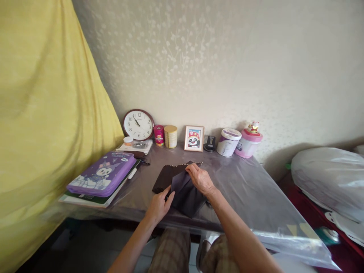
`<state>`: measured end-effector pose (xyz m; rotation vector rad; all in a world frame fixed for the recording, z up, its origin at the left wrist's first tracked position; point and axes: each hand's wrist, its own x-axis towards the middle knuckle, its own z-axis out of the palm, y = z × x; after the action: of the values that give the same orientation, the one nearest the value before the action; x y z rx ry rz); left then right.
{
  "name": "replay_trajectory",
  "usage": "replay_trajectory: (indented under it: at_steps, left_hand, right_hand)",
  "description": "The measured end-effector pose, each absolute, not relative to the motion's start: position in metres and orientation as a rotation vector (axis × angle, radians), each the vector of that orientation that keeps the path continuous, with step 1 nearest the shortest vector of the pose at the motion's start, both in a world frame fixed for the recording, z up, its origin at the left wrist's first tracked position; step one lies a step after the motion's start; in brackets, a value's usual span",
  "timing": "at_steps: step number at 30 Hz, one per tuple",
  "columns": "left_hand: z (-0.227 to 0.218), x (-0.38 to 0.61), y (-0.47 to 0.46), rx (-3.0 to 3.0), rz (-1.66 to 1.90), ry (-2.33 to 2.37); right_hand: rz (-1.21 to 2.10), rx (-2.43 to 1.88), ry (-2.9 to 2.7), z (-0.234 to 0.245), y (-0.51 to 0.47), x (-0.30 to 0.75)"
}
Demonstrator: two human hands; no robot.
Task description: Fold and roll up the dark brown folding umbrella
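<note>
A dark, thin, flexible piece (187,195), which looks like cloth or a soft pouch, is held up at a tilt over the front of the table. My left hand (160,204) grips its left edge between thumb and fingers. With the fingertips pinched together, my right hand (200,178) holds its upper edge. Just behind lies a black flat piece (165,177) with a patterned light-and-dark trim along its far edge. Whether the two dark pieces are joined I cannot tell. Part of the dark piece is hidden behind my fingers.
Plastic film covers the table (239,197). At left, a purple case (104,172) lies on books. Along the wall stand a clock (138,125), two tins, a picture frame (194,138), a black device (209,143), a white tub (229,142) and a pink tub (248,144).
</note>
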<state>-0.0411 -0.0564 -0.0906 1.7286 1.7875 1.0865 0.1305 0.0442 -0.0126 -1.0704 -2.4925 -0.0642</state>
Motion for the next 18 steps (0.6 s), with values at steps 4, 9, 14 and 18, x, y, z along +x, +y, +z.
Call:
replay_trajectory:
  at_steps: [4, 9, 14, 18]
  left_hand:
    - [-0.094, -0.042, -0.058, 1.792, 1.108, 1.708]
    - [-0.103, -0.042, -0.061, 1.713, 1.054, 1.902]
    - [-0.103, -0.041, -0.063, 1.608, 1.147, 1.877]
    - [-0.096, -0.041, -0.062, 1.358, 1.261, 1.744]
  right_hand:
    - [-0.027, -1.017, -2.483, -0.015, 0.046, 0.120]
    - [0.099, -0.946, -2.450, -0.018, 0.050, 0.108]
    - [0.282, -0.881, -2.425, -0.025, 0.055, 0.108]
    - [0.302, -1.053, -2.305, -0.028, 0.061, 0.124]
